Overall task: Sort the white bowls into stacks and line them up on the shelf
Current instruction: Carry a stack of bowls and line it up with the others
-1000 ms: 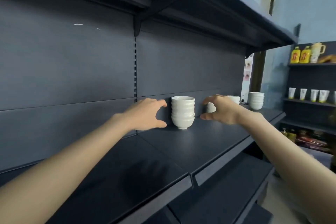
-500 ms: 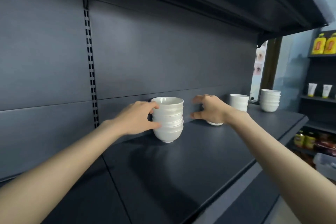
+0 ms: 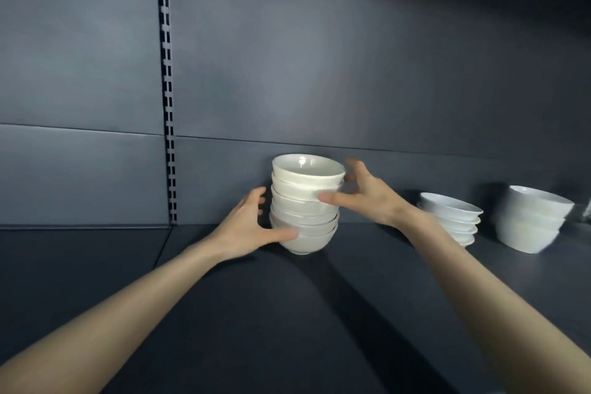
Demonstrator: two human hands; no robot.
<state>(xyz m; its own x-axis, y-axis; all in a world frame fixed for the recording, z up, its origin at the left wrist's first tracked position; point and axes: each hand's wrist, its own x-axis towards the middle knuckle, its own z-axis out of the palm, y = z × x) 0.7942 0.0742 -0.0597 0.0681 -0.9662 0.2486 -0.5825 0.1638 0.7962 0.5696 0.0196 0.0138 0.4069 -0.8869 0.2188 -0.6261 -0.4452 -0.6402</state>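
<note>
A tall stack of several white bowls (image 3: 305,205) stands on the dark shelf (image 3: 287,313), close to the back panel. My left hand (image 3: 248,229) cups the stack's lower left side, thumb across the bottom bowl. My right hand (image 3: 361,193) grips the upper right side, thumb on the front of the upper bowls and fingers behind. A lower stack of shallower white bowls (image 3: 454,221) sits to the right. Beyond it a stack of larger white bowls (image 3: 532,222) stands near the frame's right edge.
The shelf's back panel (image 3: 319,73) rises right behind the stacks. A slotted upright rail (image 3: 167,89) runs down the panel left of the tall stack. An upper shelf shades the top right corner.
My right hand has moved left from the neighbouring bowls onto the tall stack. My left hand has slid lower on its left side. My head has come closer to the shelf.
</note>
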